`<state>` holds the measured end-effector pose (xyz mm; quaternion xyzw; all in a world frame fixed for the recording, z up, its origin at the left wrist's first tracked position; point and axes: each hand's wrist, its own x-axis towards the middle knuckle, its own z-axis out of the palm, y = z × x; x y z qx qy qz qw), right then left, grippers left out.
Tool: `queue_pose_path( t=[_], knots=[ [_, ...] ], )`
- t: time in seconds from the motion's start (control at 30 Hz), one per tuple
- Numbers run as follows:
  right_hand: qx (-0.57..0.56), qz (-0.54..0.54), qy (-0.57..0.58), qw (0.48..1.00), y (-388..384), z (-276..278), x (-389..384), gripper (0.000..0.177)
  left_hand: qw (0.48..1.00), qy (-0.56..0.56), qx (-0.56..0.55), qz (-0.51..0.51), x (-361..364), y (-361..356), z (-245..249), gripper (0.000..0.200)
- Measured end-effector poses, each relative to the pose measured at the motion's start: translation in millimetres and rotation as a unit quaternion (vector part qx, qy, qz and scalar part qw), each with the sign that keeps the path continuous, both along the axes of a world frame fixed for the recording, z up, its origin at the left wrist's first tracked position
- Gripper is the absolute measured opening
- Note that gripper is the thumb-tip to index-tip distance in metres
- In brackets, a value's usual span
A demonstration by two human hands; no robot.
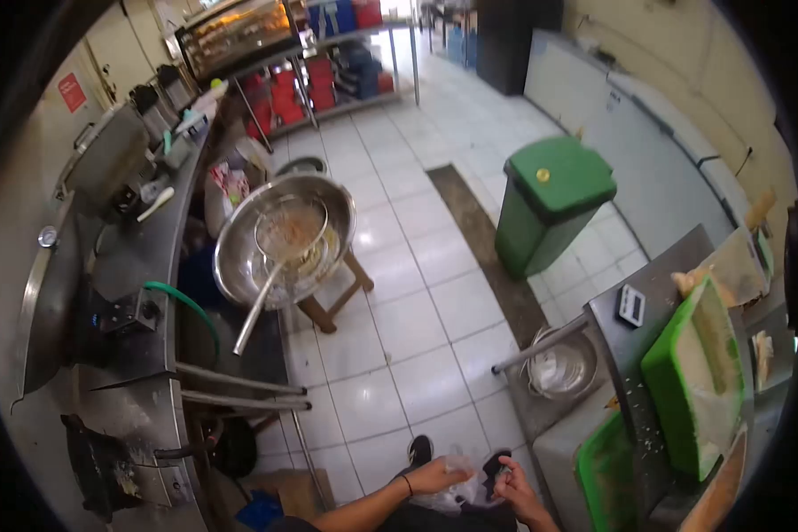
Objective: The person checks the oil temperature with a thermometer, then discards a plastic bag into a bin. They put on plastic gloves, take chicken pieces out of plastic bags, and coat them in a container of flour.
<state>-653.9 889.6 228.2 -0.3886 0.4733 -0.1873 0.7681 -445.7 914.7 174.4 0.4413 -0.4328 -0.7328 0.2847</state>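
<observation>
At the bottom of the view, my left hand (430, 477) is closed on a crumpled clear plastic bag (457, 468), held low in front of my legs. A dark band is round that wrist. Just to the right, my right hand (514, 489) has its fingers curled in. What it holds, if anything, is too small to make out. Past my hands, a black shoe (419, 449) shows on the tiled floor. Part of the bag hangs down between the two hands.
A large steel bowl (225, 257) with a long-handled strainer (259, 306) rests on a wooden stool (356, 275). Left is a metal counter with a stove. Right are a green bin (541, 208), a timer (631, 305) and a green tub (674, 381) on a steel table.
</observation>
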Motion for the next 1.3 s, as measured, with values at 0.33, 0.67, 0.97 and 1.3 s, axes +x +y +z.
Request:
queue_pose_path(
  t=[0.33, 0.67, 0.97, 1.3],
  knots=[
    [-0.154, -0.001, 0.083, 0.985, 29, 50, -49, 0.009, 0.967, -0.038, -0.215, -0.133, -47, -6, 102, 0.035],
    [-0.262, -0.272, -0.122, 0.918, 74, 91, -135, 0.027, 0.945, -0.127, -0.25, -0.169, -144, 0, 159, 0.035],
    [-0.273, -0.266, -0.074, 0.921, 58, 102, -162, 0.02, 0.932, -0.213, -0.285, 0.062, -155, 29, 202, 0.031],
    [-0.213, -0.16, -0.256, 0.929, 29, 184, -146, 0.043, 0.958, -0.059, -0.218, 0.178, -113, 34, 224, 0.019]
  ],
)
